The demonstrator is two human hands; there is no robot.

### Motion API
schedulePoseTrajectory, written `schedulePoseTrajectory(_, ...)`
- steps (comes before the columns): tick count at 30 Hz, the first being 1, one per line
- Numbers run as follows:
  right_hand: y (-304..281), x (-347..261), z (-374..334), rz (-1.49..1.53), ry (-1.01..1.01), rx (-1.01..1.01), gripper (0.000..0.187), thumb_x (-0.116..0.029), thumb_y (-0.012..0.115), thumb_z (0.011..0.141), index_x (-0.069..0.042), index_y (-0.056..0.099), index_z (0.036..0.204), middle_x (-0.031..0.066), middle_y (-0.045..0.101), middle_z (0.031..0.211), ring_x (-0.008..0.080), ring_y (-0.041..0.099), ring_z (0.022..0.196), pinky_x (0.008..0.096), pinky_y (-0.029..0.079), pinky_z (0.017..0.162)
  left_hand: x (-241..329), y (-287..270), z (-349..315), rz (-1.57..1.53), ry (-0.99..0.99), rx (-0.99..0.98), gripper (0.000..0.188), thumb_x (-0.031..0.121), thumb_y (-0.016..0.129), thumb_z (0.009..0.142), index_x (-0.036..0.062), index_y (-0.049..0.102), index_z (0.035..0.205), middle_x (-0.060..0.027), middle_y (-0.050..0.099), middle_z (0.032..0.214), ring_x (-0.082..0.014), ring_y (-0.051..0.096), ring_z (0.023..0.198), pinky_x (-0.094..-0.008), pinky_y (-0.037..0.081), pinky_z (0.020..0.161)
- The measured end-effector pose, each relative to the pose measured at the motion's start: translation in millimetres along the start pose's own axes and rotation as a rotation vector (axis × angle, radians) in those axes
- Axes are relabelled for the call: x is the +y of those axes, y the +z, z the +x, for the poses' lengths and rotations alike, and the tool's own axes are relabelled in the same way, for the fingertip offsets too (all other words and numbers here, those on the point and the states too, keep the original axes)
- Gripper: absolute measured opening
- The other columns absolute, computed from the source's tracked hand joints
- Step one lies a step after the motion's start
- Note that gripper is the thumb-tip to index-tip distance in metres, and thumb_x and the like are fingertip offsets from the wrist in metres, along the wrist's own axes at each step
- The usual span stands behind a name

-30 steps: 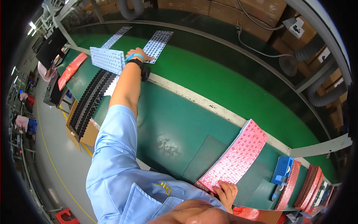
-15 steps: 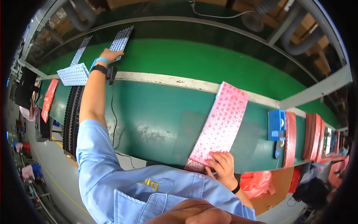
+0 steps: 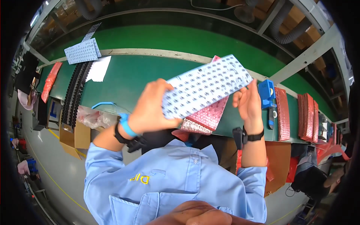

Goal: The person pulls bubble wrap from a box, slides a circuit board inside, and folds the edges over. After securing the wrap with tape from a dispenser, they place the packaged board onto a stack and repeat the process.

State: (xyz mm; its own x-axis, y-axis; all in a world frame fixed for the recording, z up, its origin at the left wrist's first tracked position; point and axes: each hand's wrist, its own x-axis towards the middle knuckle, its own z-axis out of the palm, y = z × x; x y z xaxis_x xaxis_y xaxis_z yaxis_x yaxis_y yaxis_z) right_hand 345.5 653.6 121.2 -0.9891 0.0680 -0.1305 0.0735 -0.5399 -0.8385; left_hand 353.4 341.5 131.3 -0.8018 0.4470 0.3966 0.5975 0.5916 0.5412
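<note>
Head view: from where I stood, the left hand [image 3: 150,106] was clamped on the left end of a pale panel [image 3: 208,86] dotted with rows of small dark parts, its digits bent about the far and near edges. Its forearm [image 3: 108,141] slanted up from the lower left of the frame, a blue wristband [image 3: 128,125] round the wrist. The panel sat in the centre of the picture, tilted so that its right end rode higher, in front of some pink bubble wrap [image 3: 208,117] on the green worktop [image 3: 138,80].

The right hand [image 3: 249,104] stood just beside the panel's right corner, wrist straight, fingers upward, its grip apart; I could not tell whether a fingertip touched the edge. That forearm [image 3: 254,154] rose almost upright, right of centre, near a blue dispenser [image 3: 266,92].
</note>
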Motion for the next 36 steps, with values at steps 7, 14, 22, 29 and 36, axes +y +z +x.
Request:
schedulePoseTrajectory(7, -46.8, -6.4, 76.9, -0.365, 0.011, 0.167, 0.013, -0.015, 0.059, 0.093, -0.005, 0.060, 0.102, 0.0025, 0.063, 0.073, 0.0055, 0.040, 0.041, 0.0217, 0.027, 0.035, 11.9, 75.3, -32.9, -0.121, 0.024, 0.124, 0.090, 0.037, 0.086, 0.059, -0.0003, 0.044, 0.130, -0.0200, 0.052, 0.116, -0.0362, 0.050, 0.106, -0.0425, 0.043, 0.091)
schedulePoseTrajectory(14, -76.5, 14.9, 123.8, -0.640, 0.188, 0.099, 0.017, -0.016, 0.066, 0.088, -0.003, 0.059, 0.097, 0.0030, 0.061, 0.072, 0.0081, 0.042, 0.042, 0.0240, 0.027, 0.035, -29.8, 116.7, -48.4, -0.213, -0.093, 0.046, 0.059, 0.028, 0.083, 0.066, 0.0027, 0.064, 0.116, -0.0121, 0.062, 0.099, -0.0288, 0.058, 0.092, -0.0380, 0.047, 0.081)
schedulePoseTrajectory(22, -42.4, 11.3, 139.1, -1.664, 0.112, 0.286, 0.056, -0.031, 0.080, 0.074, 0.004, 0.058, 0.112, 0.0119, 0.065, 0.079, 0.0206, 0.060, 0.057, 0.0337, 0.049, 0.049, -34.4, 120.9, -52.2, -0.273, -0.095, 0.153, 0.043, 0.026, 0.082, 0.067, 0.0037, 0.072, 0.102, -0.0080, 0.065, 0.085, -0.0248, 0.060, 0.081, -0.0353, 0.049, 0.073)
schedulePoseTrajectory(29, -66.5, 19.0, 186.8, -1.923, -0.202, 0.118, 0.063, -0.042, 0.078, 0.073, 0.000, 0.061, 0.118, 0.0153, 0.067, 0.089, 0.0253, 0.065, 0.085, 0.0355, 0.051, 0.080, -29.1, 115.6, -45.7, -0.285, -0.069, 0.126, 0.046, 0.028, 0.083, 0.066, 0.0029, 0.071, 0.103, -0.0089, 0.064, 0.087, -0.0249, 0.060, 0.083, -0.0355, 0.049, 0.074)
schedulePoseTrajectory(36, -30.3, 11.8, 209.5, -1.642, 0.193, -0.080, 0.058, -0.043, 0.076, 0.077, 0.001, 0.064, 0.112, 0.0123, 0.068, 0.095, 0.0221, 0.064, 0.087, 0.0330, 0.049, 0.079, -22.6, 116.7, -49.8, -0.188, -0.133, 0.120, 0.051, 0.028, 0.083, 0.068, 0.0014, 0.068, 0.108, -0.0127, 0.058, 0.100, -0.0306, 0.055, 0.096, -0.0386, 0.046, 0.083)
